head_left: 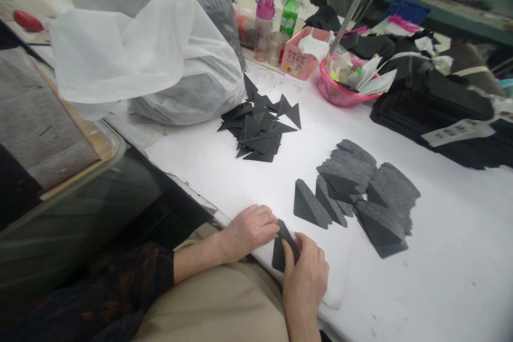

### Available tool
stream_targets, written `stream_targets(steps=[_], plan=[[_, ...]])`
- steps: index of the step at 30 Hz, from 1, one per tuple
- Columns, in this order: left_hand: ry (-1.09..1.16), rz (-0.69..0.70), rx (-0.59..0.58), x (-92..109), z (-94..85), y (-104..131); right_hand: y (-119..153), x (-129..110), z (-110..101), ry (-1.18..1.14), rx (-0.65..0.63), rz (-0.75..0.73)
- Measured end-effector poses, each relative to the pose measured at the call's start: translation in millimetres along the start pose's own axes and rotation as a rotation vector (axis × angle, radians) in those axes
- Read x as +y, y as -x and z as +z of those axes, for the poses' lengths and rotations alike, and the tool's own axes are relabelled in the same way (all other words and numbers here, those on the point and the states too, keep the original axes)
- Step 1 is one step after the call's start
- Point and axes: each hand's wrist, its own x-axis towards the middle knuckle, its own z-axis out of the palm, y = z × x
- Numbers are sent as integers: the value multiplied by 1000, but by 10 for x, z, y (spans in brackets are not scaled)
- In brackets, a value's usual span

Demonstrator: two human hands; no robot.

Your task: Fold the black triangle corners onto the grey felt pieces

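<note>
Both hands on one small dark piece at the table edge

Dark piece (279, 254) sits at the near edge of the white table (444, 283), between the two hands, plain black side up. Right hand (308, 275) is partly closed, thumb lying on the piece and index finger at its far edge, so it has hold of it. Left hand (254, 228) has its fingers curled, fingertips touching the piece's upper left edge; its thumb is hidden, so can't tell if it pinches or just presses.

Just beyond the hands, to the right: a spread of grey pieces (352, 164), fuzzy-faced, overlapping, some with black triangular parts showing. Farther off, left of those: a loose heap of black triangles (260, 139), points every way. A big whitish plastic bag (192, 80) stands next to the heap.

Back of the table: pink water bottle (263, 29), green bottle (289, 15) with crumpled white stuff on top, clear cup (277, 49) near both, pink box (300, 59) with tissue poking out. Right of the box, a pink basket (345, 97) holds papers and small bits. Far right: black stack (404, 117) with a white paper strip (459, 132) on its side, marks unreadable.
</note>
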Motion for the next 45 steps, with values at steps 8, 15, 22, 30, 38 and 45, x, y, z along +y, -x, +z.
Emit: stream_targets(steps=[8,15,22,30,38,45], plan=[[-89,19,-2,11,16,6,52,53,74,-86,148,-127],[-140,39,-5,22,0,24,88,46,74,-13,164,-161],[-136,29,32,26,0,32,90,43,61,19,175,-190],[-153,25,18,43,-19,18,84,68,84,47,120,-208],[-155,41,14,33,-21,25,98,64,70,52,87,-199],[-162,31,16,38,-2,40,100,66,68,53,76,-204]])
